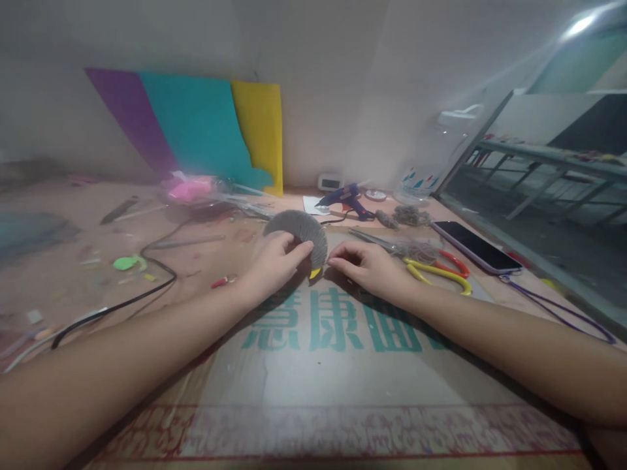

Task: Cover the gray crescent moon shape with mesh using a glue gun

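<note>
A crescent-shaped piece (296, 226) wrapped in grey yarn, with a bare yellow tip (316, 273), is held up just above the table. My left hand (279, 258) is closed on it, the thumb lying across its face. To its right, my right hand (360, 264) has thumb and index finger pinched together close to the crescent's edge. Whatever sits between those fingertips is too small to make out. Scissors (435, 271) with yellow and red handles lie beside my right hand, with loose grey yarn (416, 250) over them.
A blue glue gun (345, 197), more grey yarn (410, 215) and a plastic jug (424, 163) stand toward the wall. At right lies a phone (476, 247) with a purple strap. Coloured sheets (196, 124) lean behind; a black cable (161, 277) crosses the left side.
</note>
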Available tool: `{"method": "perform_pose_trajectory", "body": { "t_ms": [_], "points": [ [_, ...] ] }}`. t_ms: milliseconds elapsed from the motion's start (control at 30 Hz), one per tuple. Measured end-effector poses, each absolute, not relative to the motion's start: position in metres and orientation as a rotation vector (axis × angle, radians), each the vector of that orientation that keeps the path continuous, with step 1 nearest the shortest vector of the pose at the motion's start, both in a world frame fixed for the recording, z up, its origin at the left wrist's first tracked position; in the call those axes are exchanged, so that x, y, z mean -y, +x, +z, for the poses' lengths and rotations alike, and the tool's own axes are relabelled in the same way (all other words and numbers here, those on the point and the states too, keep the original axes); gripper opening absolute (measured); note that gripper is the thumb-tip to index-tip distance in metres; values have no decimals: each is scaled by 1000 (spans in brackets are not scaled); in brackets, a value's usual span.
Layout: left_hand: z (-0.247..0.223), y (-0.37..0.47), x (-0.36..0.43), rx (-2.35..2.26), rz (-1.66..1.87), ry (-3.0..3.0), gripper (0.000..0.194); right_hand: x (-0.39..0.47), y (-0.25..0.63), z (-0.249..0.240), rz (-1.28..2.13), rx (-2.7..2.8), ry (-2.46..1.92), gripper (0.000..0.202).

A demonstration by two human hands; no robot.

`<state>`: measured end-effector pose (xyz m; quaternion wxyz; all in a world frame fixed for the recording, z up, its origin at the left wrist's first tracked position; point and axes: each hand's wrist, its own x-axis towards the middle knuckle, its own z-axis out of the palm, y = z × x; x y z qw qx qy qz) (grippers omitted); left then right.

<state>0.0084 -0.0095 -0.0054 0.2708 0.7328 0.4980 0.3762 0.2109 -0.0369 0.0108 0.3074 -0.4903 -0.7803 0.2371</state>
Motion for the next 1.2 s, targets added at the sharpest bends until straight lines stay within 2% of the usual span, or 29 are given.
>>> {"method": "perform_pose_trajectory", "body": {
  "t_ms": [800, 1033, 1200],
  "points": [
    [-8, 7, 6, -1309, 1034, 2011, 42, 40, 212, 12, 629, 2046, -1281, 19],
    [-5, 8, 9, -1256, 992, 2057, 44, 40, 210, 12, 766, 2032, -1201, 23],
    [-9, 9, 8, -1125, 1015, 2008, 40, 41, 210, 12, 1061, 1866, -1279, 22]
  ]
}}
